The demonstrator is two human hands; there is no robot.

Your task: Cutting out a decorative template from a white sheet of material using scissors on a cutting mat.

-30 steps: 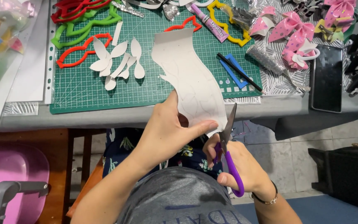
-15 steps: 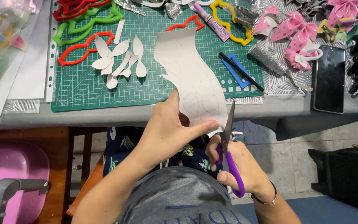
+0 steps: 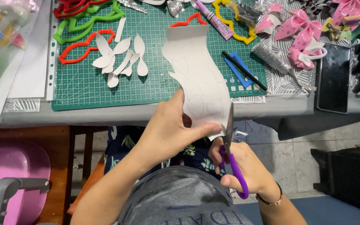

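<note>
a: where is the pale grey foam sheet (image 3: 198,79)?

b: pinched in the left hand (image 3: 169,129) fingers, long axis running away over the desk (image 3: 146,111) edge.

a: the right hand (image 3: 246,166)?

b: gripping purple-handled scissors (image 3: 230,156) at the sheet's near right corner; blades apparently nearly closed.

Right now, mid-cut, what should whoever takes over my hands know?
Left hand: pinches the lower edge of the white sheet, held up over the table edge.
Right hand: in the purple-handled scissors, blades at the sheet's lower right edge.
Done: a pile of white cut-out petal shapes lies on the green cutting mat.
Left: faint drawn outlines on the sheet are uncut.
Nearby: black pencil, plastic templates.
</note>
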